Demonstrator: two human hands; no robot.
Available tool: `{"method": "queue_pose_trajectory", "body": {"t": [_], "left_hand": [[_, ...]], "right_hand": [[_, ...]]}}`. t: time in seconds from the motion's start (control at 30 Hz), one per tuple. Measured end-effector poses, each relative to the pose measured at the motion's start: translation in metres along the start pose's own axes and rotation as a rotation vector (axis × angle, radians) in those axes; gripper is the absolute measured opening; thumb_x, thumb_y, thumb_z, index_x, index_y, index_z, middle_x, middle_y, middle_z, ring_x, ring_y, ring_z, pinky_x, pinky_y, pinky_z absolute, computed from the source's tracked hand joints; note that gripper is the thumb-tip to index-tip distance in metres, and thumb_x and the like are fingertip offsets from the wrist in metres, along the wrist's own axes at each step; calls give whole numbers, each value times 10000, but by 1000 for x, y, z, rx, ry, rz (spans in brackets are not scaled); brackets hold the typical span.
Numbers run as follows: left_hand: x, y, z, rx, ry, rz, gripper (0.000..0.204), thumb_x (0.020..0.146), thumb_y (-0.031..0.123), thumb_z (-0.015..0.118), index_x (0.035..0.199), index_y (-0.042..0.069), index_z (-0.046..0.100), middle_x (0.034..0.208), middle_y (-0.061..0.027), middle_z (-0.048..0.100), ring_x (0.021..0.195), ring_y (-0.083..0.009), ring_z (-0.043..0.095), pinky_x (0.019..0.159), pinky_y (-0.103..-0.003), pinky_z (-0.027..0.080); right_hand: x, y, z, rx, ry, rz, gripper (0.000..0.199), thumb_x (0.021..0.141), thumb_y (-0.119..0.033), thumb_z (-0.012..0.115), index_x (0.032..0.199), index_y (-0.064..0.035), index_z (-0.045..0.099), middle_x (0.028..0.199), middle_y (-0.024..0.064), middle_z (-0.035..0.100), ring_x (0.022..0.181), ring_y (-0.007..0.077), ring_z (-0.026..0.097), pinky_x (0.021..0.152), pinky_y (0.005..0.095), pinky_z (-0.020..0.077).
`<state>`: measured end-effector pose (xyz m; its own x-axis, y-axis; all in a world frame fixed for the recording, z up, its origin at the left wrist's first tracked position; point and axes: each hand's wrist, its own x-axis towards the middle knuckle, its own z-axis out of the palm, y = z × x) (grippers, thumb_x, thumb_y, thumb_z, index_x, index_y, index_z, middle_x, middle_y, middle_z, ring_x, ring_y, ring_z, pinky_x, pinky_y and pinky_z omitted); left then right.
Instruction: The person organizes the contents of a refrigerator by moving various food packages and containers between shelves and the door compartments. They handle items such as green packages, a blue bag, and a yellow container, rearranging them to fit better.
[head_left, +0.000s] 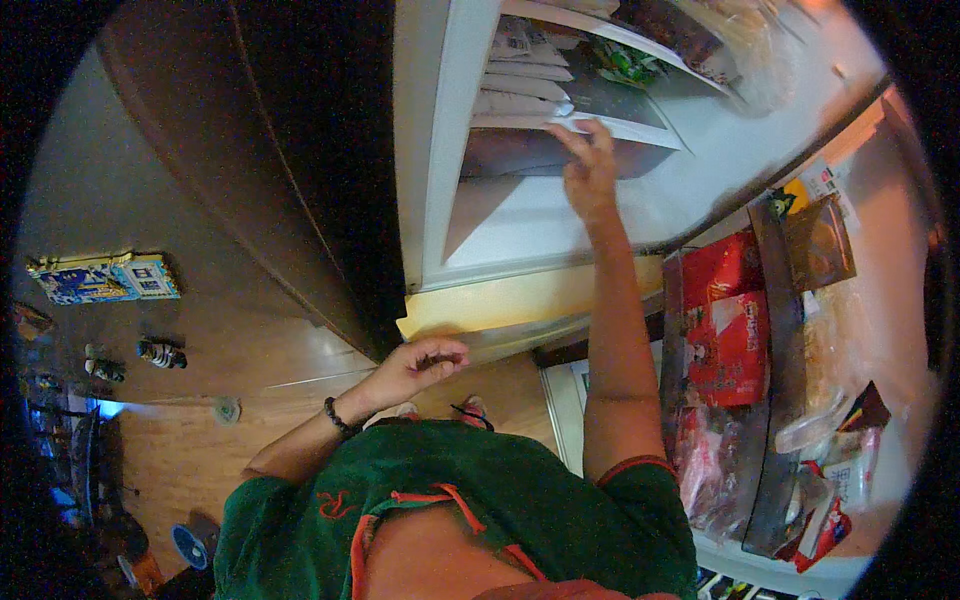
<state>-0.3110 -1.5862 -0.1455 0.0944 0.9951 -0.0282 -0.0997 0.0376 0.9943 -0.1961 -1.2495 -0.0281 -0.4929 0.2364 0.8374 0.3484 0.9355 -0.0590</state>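
My right hand [588, 175] reaches into an open fridge compartment, its fingers apart at the front edge of a shelf [640, 130]. One fingertip is beside the corner of a stack of pale flat packets [520, 88] on that shelf; whether it touches them I cannot tell. Nothing shows in that hand. Lower, in front of my body, my left hand [425, 365] hangs with loosely curled fingers, a gap between them and the thumb. It looks empty, and a dark bead bracelet [340, 418] circles its wrist.
The fridge door [900, 270] stands open at right, its racks holding red packs [725, 345] and clear plastic bags [700, 460]. A green leafy item [628, 62] lies deeper on the shelf. To the left, a large dark panel [260, 150] curves beside the fridge; wood flooring [300, 365] lies below.
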Motion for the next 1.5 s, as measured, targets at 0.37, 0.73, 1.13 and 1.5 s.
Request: {"method": "queue_pose_trajectory", "body": {"t": [0.37, 0.73, 1.13, 1.5], "left_hand": [[-28, -23, -5, 92, 111, 28, 290, 920, 112, 550, 1196, 23, 536, 1118, -55, 597, 1070, -140, 546, 944, -283, 431], [-54, -14, 122, 165, 759, 76, 289, 900, 206, 584, 1124, 24, 570, 998, -52, 638, 897, -126, 572, 804, -275, 473], [-156, -32, 210, 214, 1282, -43, 287, 904, 257, 554, 1055, 17, 594, 924, -116, 643, 829, -194, 594, 753, -330, 479], [-453, -85, 273, 427, 1504, -737, 364, 852, 291, 592, 1103, 28, 587, 1042, -144, 608, 947, -303, 589, 818, -404, 476]], "right_hand": [[-99, -37, -52, 293, 70, 499, 98, 760, -51, 631, 705, -43, 550, 703, 79, 571, 663, 192, 536, 644, 306, 448], [9, -47, -147, 890, -73, 233, 167, 918, -66, 518, 996, 53, 605, 797, 122, 636, 721, 177, 593, 663, 270, 460], [25, -136, -191, 954, -106, 141, 234, 930, -175, 517, 1027, 24, 592, 922, 143, 618, 750, 199, 603, 672, 295, 494], [-16, -339, -205, 1064, -501, 157, 323, 938, -286, 523, 1070, 3, 580, 1045, 169, 603, 776, 220, 610, 689, 325, 527]]}}
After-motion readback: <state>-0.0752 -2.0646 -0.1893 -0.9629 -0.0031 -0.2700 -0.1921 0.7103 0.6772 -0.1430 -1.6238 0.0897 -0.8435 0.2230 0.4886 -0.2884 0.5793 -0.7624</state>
